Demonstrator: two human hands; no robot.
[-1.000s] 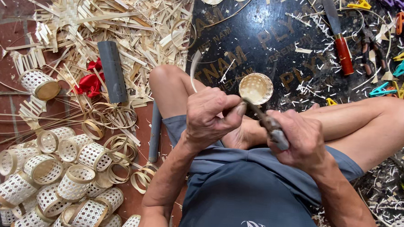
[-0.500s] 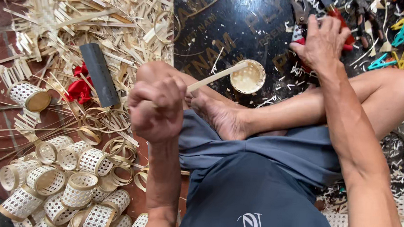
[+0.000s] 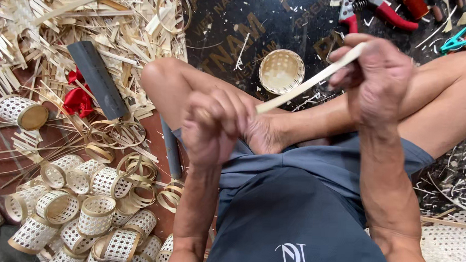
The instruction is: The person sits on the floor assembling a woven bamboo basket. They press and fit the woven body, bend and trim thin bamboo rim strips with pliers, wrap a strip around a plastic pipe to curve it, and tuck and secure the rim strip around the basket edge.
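left hand (image 3: 212,125) and right hand (image 3: 376,79), each grip clamped on one end of pale bamboo strip (image 3: 297,89); small woven basket (image 3: 281,71) on dark mat (image 3: 279,23) just beyond.

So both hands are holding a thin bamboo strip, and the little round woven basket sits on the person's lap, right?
Not quite. Both the left hand and the right hand do hold the bamboo strip, but the head view shows the round woven basket lying on the dark mat beyond the legs, not on the lap.
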